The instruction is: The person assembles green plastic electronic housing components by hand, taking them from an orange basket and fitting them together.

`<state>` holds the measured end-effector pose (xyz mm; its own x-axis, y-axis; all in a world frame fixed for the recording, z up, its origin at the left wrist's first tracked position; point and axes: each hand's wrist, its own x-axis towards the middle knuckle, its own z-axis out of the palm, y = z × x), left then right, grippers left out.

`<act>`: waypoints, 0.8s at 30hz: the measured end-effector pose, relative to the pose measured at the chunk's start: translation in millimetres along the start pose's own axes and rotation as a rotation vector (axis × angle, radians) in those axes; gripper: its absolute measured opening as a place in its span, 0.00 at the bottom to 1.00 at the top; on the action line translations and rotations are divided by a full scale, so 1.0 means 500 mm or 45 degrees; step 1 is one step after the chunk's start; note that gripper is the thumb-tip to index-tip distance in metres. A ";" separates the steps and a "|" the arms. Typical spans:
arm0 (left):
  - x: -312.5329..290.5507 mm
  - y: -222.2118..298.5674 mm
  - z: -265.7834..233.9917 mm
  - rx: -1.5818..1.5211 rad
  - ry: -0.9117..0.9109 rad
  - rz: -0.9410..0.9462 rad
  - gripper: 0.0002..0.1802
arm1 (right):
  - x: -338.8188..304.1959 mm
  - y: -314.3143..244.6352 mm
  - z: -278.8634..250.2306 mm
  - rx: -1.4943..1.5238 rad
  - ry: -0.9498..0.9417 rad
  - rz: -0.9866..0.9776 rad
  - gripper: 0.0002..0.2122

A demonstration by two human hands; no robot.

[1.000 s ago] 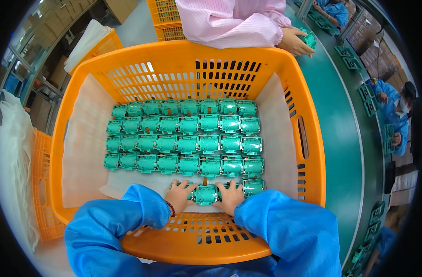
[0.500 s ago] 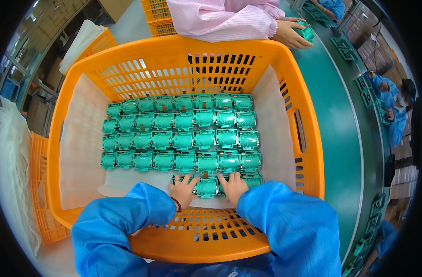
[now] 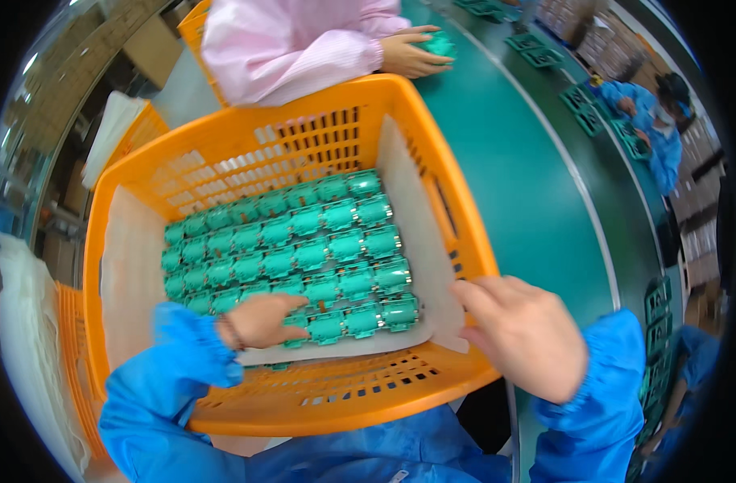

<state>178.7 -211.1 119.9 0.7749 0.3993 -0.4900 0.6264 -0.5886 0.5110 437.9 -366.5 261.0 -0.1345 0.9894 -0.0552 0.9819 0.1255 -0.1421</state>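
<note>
An orange plastic basket [image 3: 303,418], lined with white sheet [image 3: 134,278], holds several rows of green plastic housings [image 3: 311,253] with rounded tops. My left hand [image 3: 259,320] is inside, at the left end of the row nearest me. Its thumb and forefinger are apart, with part of a green housing [image 3: 296,325] showing between them; the other fingers are partly hidden. Above the basket's front right corner is my right hand [image 3: 529,336], somewhat blurred. Thumb and fingers stand apart, and nothing shows in them.
A green conveyor [image 3: 537,169] runs along the right side. Past the basket, a person in a pink sleeve [image 3: 320,60] holds a green part [image 3: 439,47]. More orange baskets [image 3: 68,322] and white sheets [image 3: 31,346] stand left. Other workers [image 3: 654,121] sit across the belt.
My right hand has left the front row and moved right, over the basket rim. My left hand stays by the row's left end. The view has turned and shifted toward the right.
</note>
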 end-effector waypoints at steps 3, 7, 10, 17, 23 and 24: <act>-0.030 0.157 -0.144 0.214 0.598 0.394 0.27 | -0.157 0.061 -0.040 0.099 0.139 0.251 0.16; -0.048 0.389 -0.201 0.084 0.860 0.791 0.22 | -0.395 0.126 0.001 0.207 0.220 0.587 0.18; 0.018 0.559 -0.171 0.002 0.642 1.186 0.22 | -0.580 0.154 0.049 0.247 0.144 0.905 0.18; 0.320 0.926 0.104 0.132 0.108 1.756 0.21 | -0.926 0.244 0.155 0.284 0.433 1.587 0.22; 0.459 1.058 0.427 -0.475 -0.070 1.546 0.23 | -1.043 0.442 0.221 0.134 0.882 1.643 0.42; 0.454 1.064 0.458 -0.498 -0.087 1.485 0.24 | -1.067 0.479 0.247 0.205 0.934 1.631 0.45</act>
<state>668.5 -594.4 119.0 0.8888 -0.2688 0.3711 -0.4450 -0.3134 0.8389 728.5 -873.3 134.4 0.9334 0.2393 0.2673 0.3456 -0.7998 -0.4907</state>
